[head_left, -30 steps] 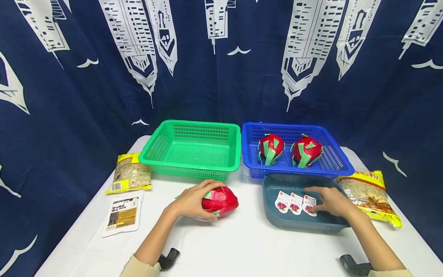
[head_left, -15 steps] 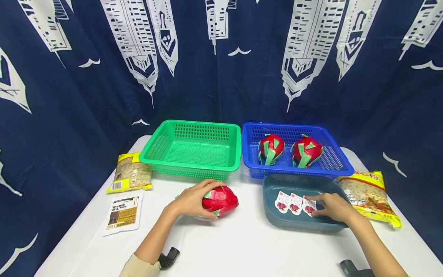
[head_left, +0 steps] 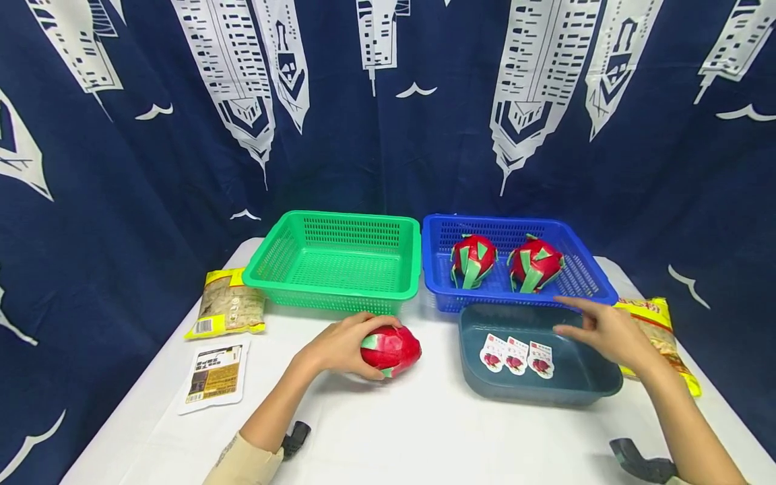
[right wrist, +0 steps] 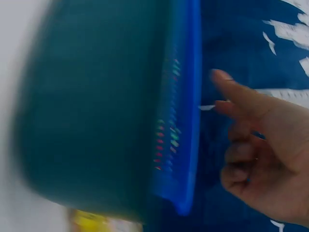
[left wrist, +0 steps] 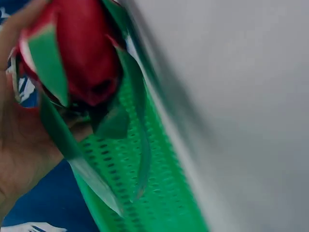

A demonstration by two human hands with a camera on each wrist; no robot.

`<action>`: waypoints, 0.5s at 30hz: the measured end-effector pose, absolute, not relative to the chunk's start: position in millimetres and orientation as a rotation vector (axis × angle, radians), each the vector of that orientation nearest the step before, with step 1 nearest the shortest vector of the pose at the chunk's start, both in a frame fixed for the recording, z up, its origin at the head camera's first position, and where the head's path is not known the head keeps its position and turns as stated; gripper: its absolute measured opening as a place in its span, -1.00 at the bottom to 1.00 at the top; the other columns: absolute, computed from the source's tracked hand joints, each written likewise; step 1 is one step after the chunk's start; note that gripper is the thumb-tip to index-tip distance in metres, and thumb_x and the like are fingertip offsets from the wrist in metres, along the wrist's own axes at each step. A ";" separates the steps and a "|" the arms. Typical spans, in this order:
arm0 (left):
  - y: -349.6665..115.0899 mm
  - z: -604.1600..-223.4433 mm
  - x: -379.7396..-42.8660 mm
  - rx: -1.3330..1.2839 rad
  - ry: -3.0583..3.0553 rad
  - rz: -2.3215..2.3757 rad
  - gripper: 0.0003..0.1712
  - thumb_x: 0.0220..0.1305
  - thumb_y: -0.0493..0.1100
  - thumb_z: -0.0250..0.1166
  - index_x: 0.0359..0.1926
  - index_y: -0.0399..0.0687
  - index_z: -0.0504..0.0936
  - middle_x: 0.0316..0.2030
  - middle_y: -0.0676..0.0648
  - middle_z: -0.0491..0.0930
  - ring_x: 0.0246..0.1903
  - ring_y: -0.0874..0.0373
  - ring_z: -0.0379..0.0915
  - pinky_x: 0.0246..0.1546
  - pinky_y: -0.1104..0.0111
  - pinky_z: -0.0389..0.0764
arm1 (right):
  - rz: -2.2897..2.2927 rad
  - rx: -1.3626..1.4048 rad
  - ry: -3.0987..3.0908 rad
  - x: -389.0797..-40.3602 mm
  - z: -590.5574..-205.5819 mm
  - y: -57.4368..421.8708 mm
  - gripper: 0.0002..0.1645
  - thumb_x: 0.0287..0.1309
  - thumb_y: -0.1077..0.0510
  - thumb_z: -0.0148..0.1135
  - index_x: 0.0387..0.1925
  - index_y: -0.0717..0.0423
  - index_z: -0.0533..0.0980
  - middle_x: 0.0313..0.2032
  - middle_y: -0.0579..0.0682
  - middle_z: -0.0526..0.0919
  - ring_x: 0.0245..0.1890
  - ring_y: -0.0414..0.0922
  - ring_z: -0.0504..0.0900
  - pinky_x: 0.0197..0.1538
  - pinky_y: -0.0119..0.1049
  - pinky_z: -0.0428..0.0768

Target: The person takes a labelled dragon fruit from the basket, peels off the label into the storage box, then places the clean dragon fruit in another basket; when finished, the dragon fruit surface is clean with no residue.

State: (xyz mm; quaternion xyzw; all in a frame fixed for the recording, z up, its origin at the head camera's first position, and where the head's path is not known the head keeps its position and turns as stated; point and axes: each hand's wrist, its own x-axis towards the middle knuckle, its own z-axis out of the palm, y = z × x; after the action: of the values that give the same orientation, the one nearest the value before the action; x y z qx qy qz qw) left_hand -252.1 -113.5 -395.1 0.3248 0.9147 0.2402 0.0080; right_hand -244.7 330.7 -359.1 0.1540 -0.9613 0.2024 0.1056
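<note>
My left hand (head_left: 345, 345) grips a red dragon fruit (head_left: 397, 350) with green leaves just above or on the white table. In the left wrist view long green leaf strips trail from the dragon fruit (left wrist: 87, 53). Three cut-out cards (head_left: 516, 356) with dragon fruit pictures lie side by side in a dark teal tray (head_left: 485, 391). Over that tray's right part hovers my right hand (head_left: 612, 333), its index finger and thumb apart. The right wrist view shows nothing between the fingers of the right hand (right wrist: 270, 150).
Behind stand a green basket (head_left: 339, 296) and a blue basket (head_left: 521, 300) bearing two dragon fruits (head_left: 536, 266). A yellow food bag (head_left: 227, 303) and a white pouch (head_left: 213, 377) lie left. Another yellow bag (head_left: 657, 323) sits right, partly hidden by the right arm.
My right hand has left the cards and risen toward the tray's back right. The left hand, still gripping the dragon fruit, has shifted slightly right.
</note>
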 end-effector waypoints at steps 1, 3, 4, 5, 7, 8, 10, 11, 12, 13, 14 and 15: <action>-108.8 -389.1 -253.8 1.059 2.861 0.757 -0.06 -0.30 0.22 0.50 0.19 0.60 0.27 0.06 0.06 0.39 -0.01 0.13 0.37 -0.20 0.29 0.54 | 0.596 0.421 -2.780 -247.2 -350.5 335.3 -0.28 -0.04 -0.06 0.38 0.11 0.24 0.44 -0.63 -0.06 0.37 -0.66 -0.17 0.30 -0.66 -0.40 0.26; -97.2 -373.3 -259.5 1.153 2.847 0.815 -0.06 -0.30 0.23 0.51 0.20 0.58 0.28 0.07 0.10 0.39 0.01 0.17 0.35 -0.20 0.33 0.54 | 0.602 0.342 -2.700 -253.9 -337.9 344.9 -0.27 0.04 -0.08 0.32 0.17 0.23 0.38 -0.50 0.08 0.48 -0.52 -0.04 0.42 -0.56 -0.26 0.42; -90.1 -364.4 -263.6 1.201 2.836 0.869 -0.05 -0.30 0.23 0.51 0.21 0.56 0.28 0.08 0.12 0.39 0.03 0.20 0.33 -0.19 0.35 0.53 | 0.607 0.306 -2.676 -258.2 -333.8 350.1 -0.24 0.06 -0.08 0.30 0.20 0.24 0.33 -0.39 0.16 0.51 -0.42 0.04 0.45 -0.46 -0.14 0.48; -82.3 -355.4 -268.2 1.239 2.824 0.935 -0.05 -0.29 0.22 0.51 0.22 0.55 0.28 0.09 0.14 0.38 0.05 0.22 0.30 -0.18 0.36 0.53 | 0.601 0.272 -2.667 -262.7 -331.4 355.0 -0.19 0.07 -0.10 0.28 0.25 0.25 0.27 -0.26 0.25 0.50 -0.31 0.13 0.44 -0.36 -0.01 0.51; -64.9 -337.7 -279.1 1.285 2.812 1.062 -0.04 -0.28 0.20 0.51 0.24 0.53 0.27 0.10 0.15 0.37 0.07 0.23 0.27 -0.19 0.39 0.53 | 0.624 0.213 -2.711 -273.0 -330.9 364.6 -0.04 0.08 -0.16 0.24 0.34 0.25 0.09 0.03 0.42 0.33 -0.02 0.34 0.31 -0.13 0.29 0.40; -55.7 -329.8 -285.4 1.301 2.814 1.113 -0.03 -0.27 0.21 0.51 0.25 0.52 0.26 0.12 0.14 0.36 0.08 0.23 0.26 -0.18 0.39 0.53 | 0.632 0.196 -2.748 -278.1 -332.9 368.7 0.03 0.08 -0.18 0.22 0.37 0.26 -0.01 0.13 0.48 0.19 0.09 0.40 0.19 -0.06 0.41 0.26; -35.8 -317.7 -299.4 1.315 2.846 1.182 -0.02 -0.26 0.22 0.50 0.27 0.50 0.25 0.12 0.12 0.35 0.08 0.22 0.25 -0.17 0.38 0.53 | 0.645 0.188 -2.843 -287.9 -339.2 376.6 0.15 0.09 -0.22 0.18 0.38 0.33 -0.20 0.23 0.53 -0.05 0.19 0.47 -0.05 -0.01 0.48 0.06; -25.6 -313.2 -306.4 1.304 2.865 1.200 -0.02 -0.26 0.23 0.49 0.27 0.50 0.24 0.12 0.10 0.34 0.08 0.21 0.24 -0.17 0.37 0.53 | 0.661 0.187 -2.898 -292.0 -343.0 379.7 0.20 0.09 -0.25 0.16 0.37 0.35 -0.28 0.26 0.55 -0.16 0.21 0.50 -0.14 0.00 0.50 0.00; -15.3 -309.8 -313.7 1.290 2.886 1.207 -0.01 -0.26 0.24 0.48 0.27 0.51 0.23 0.12 0.09 0.34 0.08 0.21 0.24 -0.17 0.37 0.53 | 0.679 0.193 -2.949 -295.8 -347.1 382.1 0.24 0.09 -0.27 0.13 0.35 0.38 -0.35 0.26 0.55 -0.24 0.22 0.50 -0.22 0.00 0.50 -0.04; -5.1 -307.8 -321.0 1.269 2.904 1.205 -0.01 -0.25 0.25 0.47 0.28 0.53 0.22 0.12 0.08 0.34 0.08 0.20 0.23 -0.17 0.37 0.53 | 0.687 0.207 -2.992 -299.0 -351.5 383.9 0.25 0.11 -0.28 0.10 0.33 0.42 -0.38 0.26 0.56 -0.28 0.22 0.51 -0.25 0.02 0.49 -0.06; 5.2 -307.5 -328.7 1.255 2.919 1.200 -0.01 -0.25 0.26 0.47 0.27 0.54 0.21 0.12 0.07 0.34 0.08 0.21 0.23 -0.18 0.38 0.53 | 0.712 0.220 -3.028 -301.9 -355.8 384.9 0.25 0.13 -0.28 0.08 0.32 0.44 -0.40 0.25 0.57 -0.31 0.22 0.52 -0.26 0.04 0.49 -0.08; 15.3 -308.1 -335.9 1.237 2.926 1.197 -0.01 -0.25 0.28 0.46 0.27 0.55 0.20 0.11 0.06 0.34 0.07 0.21 0.24 -0.19 0.39 0.52 | 0.742 0.224 -3.060 -304.3 -360.1 385.7 0.25 0.15 -0.29 0.05 0.31 0.46 -0.43 0.25 0.57 -0.34 0.22 0.52 -0.28 0.05 0.48 -0.09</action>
State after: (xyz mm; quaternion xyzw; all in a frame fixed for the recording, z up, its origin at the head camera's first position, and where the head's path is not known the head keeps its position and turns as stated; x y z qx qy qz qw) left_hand -335.9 15.3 -308.1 0.3614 0.8550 0.3498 -0.1263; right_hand -304.3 385.7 -360.1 0.0710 -0.9694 0.2349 -0.0076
